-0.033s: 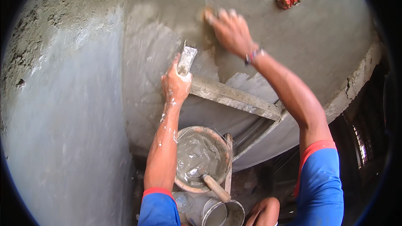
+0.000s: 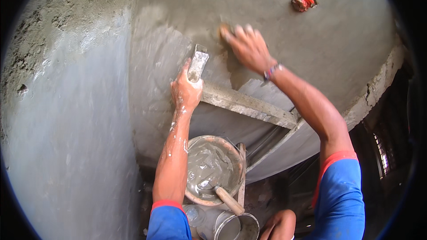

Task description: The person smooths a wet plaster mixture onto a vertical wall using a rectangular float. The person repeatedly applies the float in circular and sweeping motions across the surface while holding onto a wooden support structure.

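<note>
My right hand [image 2: 249, 46], blurred, is closed round a small tan pad [image 2: 224, 31] pressed to the wet grey plaster surface [image 2: 178, 4], just right of a rough, lighter patch. Most of the pad is hidden by my fingers. My left hand [image 2: 186, 89] grips a flat, whitish plaster-smeared tool [image 2: 199, 62] at the left end of a cement-coated beam [image 2: 244, 102]. Grey splashes streak my left forearm. A crumpled red lump [image 2: 304, 1] sits in the plaster at upper right.
A round tub [image 2: 234, 160] of grey paste holds a wooden-handled tool [image 2: 229, 200], above a metal pail [image 2: 251, 220] and a clear container [image 2: 195, 214]. A smooth grey wall [image 2: 71, 120] curves down the left. A rough broken edge [image 2: 373, 89] borders a dark space at right.
My right hand and the tan pad have shifted a little down and to the right. My left hand is almost unmoved.
</note>
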A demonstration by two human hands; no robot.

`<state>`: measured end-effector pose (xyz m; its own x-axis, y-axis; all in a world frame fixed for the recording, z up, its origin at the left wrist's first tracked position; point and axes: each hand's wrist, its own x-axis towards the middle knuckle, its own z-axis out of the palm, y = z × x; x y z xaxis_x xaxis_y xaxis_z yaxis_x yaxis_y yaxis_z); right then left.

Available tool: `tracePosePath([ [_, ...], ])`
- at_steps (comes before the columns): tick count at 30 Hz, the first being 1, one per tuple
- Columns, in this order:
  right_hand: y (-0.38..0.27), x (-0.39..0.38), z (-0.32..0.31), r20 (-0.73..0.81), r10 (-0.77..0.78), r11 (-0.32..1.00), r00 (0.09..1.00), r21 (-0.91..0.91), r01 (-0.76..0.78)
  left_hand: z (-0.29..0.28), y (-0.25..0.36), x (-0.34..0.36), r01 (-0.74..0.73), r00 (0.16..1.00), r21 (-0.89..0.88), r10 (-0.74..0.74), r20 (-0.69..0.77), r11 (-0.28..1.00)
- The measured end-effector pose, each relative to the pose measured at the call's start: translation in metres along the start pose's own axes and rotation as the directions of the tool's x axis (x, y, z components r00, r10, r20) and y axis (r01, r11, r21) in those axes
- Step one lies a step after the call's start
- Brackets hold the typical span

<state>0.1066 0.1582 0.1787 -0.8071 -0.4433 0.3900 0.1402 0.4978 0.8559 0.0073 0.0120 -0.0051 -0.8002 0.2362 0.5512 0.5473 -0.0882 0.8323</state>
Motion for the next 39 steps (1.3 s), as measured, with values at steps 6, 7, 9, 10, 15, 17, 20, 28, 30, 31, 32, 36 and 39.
tracePosePath([
  [6,0.046,-0.138,-0.053,0.411,-0.163,0.985,0.897,0.022,0.169,0.006,0.003,-0.003,0.019,0.999,-0.01,-0.018,0.045,1.0],
  [7,0.061,-0.127,-0.054,0.346,-0.032,0.998,0.938,-0.035,0.047,0.002,0.0,0.001,0.017,1.0,0.0,-0.017,0.026,1.0],
  [9,0.093,-0.075,-0.071,0.042,0.12,0.991,0.992,-0.067,-0.117,0.004,-0.004,-0.002,-0.037,0.999,0.045,0.039,-0.03,0.998],
  [10,0.097,-0.039,-0.084,-0.047,0.123,0.992,0.991,-0.009,-0.123,0.005,-0.005,-0.004,-0.03,0.999,0.05,0.03,-0.009,0.998],
  [15,0.085,0.024,-0.035,-0.092,0.318,0.939,0.944,-0.109,-0.327,-0.001,0.005,0.001,0.095,0.995,0.022,-0.095,0.04,0.995],
  [17,0.036,-0.015,-0.023,0.02,0.323,0.94,0.946,-0.126,-0.318,-0.005,0.006,0.0,0.108,0.993,0.062,-0.111,0.038,0.992],
  [20,-0.014,-0.119,-0.013,0.159,-0.024,0.996,0.987,0.093,0.009,0.0,0.002,-0.002,0.066,0.995,0.0,-0.066,0.076,0.998],
  [28,0.093,0.044,-0.066,-0.168,0.255,0.964,0.952,-0.037,-0.265,0.005,0.005,-0.004,0.052,0.998,0.019,-0.053,0.034,0.998],
  [30,0.096,0.059,-0.049,-0.175,0.262,0.961,0.949,-0.047,-0.274,0.004,0.004,-0.003,0.061,0.998,0.003,-0.061,0.028,0.998],
  [31,0.084,0.05,-0.036,-0.162,0.263,0.959,0.951,-0.066,-0.276,0.004,0.005,-0.004,0.064,0.998,0.002,-0.064,0.03,0.998],
  [32,0.068,0.044,-0.022,-0.161,0.262,0.958,0.952,-0.078,-0.277,-0.001,0.004,-0.002,0.066,0.997,0.019,-0.066,0.033,0.998],
  [36,0.031,-0.001,-0.02,0.058,0.198,0.979,0.978,-0.055,-0.195,0.0,0.0,-0.001,0.037,0.999,0.01,-0.037,0.032,0.999],
  [39,0.022,-0.029,-0.032,0.136,0.125,0.992,0.983,-0.037,-0.12,-0.004,0.003,0.0,0.076,0.993,0.015,-0.077,0.092,0.997],
])
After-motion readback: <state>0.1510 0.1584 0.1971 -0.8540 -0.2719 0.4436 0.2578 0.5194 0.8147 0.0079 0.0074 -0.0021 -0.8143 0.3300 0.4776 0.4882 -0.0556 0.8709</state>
